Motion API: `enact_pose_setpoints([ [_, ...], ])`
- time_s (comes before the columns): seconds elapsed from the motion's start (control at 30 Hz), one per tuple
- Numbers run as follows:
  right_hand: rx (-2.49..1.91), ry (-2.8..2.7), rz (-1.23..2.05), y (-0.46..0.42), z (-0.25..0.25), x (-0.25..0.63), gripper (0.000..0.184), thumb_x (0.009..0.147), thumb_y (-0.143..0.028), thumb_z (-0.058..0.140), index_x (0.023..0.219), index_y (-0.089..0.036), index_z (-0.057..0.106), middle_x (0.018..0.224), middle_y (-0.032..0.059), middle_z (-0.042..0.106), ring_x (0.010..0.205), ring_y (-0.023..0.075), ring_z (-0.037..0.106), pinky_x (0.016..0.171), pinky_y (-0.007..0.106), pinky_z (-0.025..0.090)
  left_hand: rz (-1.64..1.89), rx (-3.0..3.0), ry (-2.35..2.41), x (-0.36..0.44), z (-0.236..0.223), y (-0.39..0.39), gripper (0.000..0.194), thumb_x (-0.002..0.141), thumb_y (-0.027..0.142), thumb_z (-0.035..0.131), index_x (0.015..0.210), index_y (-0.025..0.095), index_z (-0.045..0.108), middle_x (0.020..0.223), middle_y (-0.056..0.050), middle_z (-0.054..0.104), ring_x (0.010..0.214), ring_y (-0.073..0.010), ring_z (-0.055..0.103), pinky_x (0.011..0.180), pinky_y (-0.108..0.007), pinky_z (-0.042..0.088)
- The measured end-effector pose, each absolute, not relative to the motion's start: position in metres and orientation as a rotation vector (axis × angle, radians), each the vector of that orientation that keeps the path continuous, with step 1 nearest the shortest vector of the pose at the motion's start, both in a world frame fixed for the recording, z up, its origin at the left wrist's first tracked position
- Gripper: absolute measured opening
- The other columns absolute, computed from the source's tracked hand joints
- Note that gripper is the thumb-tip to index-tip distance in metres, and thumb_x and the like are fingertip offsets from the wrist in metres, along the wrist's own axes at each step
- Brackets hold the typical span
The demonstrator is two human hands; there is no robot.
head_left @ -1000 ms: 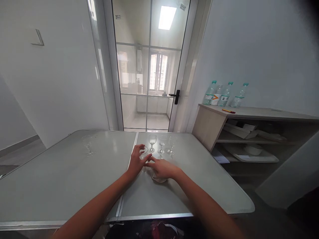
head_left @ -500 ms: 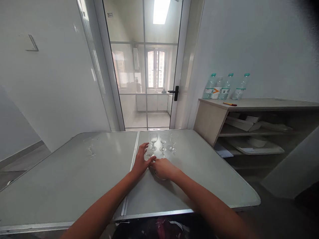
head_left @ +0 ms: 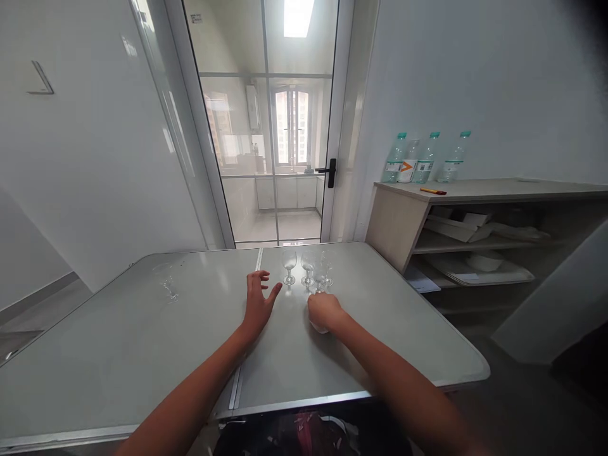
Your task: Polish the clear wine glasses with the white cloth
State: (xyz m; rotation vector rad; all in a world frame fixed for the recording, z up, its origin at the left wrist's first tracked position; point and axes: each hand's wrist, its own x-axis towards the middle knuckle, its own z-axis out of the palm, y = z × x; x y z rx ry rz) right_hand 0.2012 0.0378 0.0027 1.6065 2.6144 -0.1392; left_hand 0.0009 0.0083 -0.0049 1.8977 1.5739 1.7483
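Observation:
My right hand [head_left: 325,310] is closed around the lower part of a clear stemmed glass [head_left: 321,272], whose bowl rises beyond my knuckles. Something pale, perhaps cloth, shows under this hand; most of it is hidden. To the left, my left hand [head_left: 259,301] hovers over the table with fingers apart and thumb out, holding nothing. Beyond the hands, a stemmed glass [head_left: 289,267] stands upright, with another stemmed glass [head_left: 306,263] to its right. A third glass [head_left: 330,277] is partly hidden behind the held one.
The grey table [head_left: 142,354] has a metal seam. Another clear glass [head_left: 168,285] stands on its far left part. At the right, a wooden shelf unit [head_left: 399,228] carries several bottles [head_left: 427,158] and a red-yellow pen-like item [head_left: 432,190]. A glass door [head_left: 304,209] lies behind the table.
My right hand has moved right with the stemmed glass, away from my left hand. My left hand has drawn back slightly left and no longer surrounds the glass. The view has shifted a little.

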Motion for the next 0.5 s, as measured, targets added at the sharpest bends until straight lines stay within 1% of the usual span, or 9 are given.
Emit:
enact_pose_setpoints([
  [0.13, 1.666, 2.559, -0.161, 0.043, 0.005, 0.208, 0.026, 0.069, -0.006, 0.069, 0.093, -0.012, 0.077, 0.104, 0.0248, 0.074, 0.095, 0.0362, 0.073, 0.077, 0.039, 0.055, 1.717, 1.898, 1.601, 0.002, -0.005, 0.01, 0.029, 0.095, 0.043, 0.063, 0.114, 0.023, 0.054, 0.116, -0.007, 0.049, 0.102, -0.0207, 0.059, 0.085, -0.04, 0.056],
  [0.27, 1.701, 2.52, -0.151, 0.044, 0.008, 0.209, 0.028, 0.07, -0.008, 0.069, 0.097, -0.012, 0.077, 0.104, 0.0248, 0.074, 0.094, 0.035, 0.074, 0.077, 0.038, 0.054, 1.727, 1.868, 1.608, -0.003, -0.006, 0.014, 0.028, 0.096, 0.044, 0.061, 0.113, 0.023, 0.055, 0.116, -0.008, 0.049, 0.101, -0.0206, 0.06, 0.083, -0.039, 0.055],
  [0.4, 1.719, 2.521, -0.111, 0.037, 0.016, 0.212, 0.025, 0.076, -0.007, 0.065, 0.098, -0.011, 0.077, 0.102, 0.0245, 0.074, 0.095, 0.0344, 0.074, 0.078, 0.037, 0.053, 1.779, 1.776, 1.718, -0.014, -0.006, 0.02, 0.024, 0.098, 0.041, 0.057, 0.112, 0.021, 0.055, 0.115, -0.008, 0.051, 0.097, -0.0189, 0.061, 0.078, -0.034, 0.054],
  [0.47, 1.736, 2.532, -0.07, 0.032, 0.019, 0.213, 0.023, 0.08, -0.003, 0.058, 0.095, -0.009, 0.076, 0.099, 0.0248, 0.073, 0.096, 0.0348, 0.073, 0.077, 0.037, 0.053, 1.828, 1.738, 1.841, -0.023, -0.008, 0.025, 0.019, 0.098, 0.036, 0.057, 0.109, 0.021, 0.055, 0.108, -0.007, 0.054, 0.09, -0.0172, 0.06, 0.076, -0.032, 0.053],
  [0.5, 1.746, 2.539, -0.047, 0.03, 0.02, 0.212, 0.025, 0.081, -0.002, 0.055, 0.094, -0.008, 0.075, 0.098, 0.0253, 0.072, 0.096, 0.0353, 0.073, 0.075, 0.037, 0.053, 1.854, 1.721, 1.917, -0.029, -0.008, 0.028, 0.016, 0.098, 0.033, 0.056, 0.106, 0.021, 0.056, 0.103, -0.005, 0.055, 0.087, -0.0164, 0.059, 0.077, -0.032, 0.052],
])
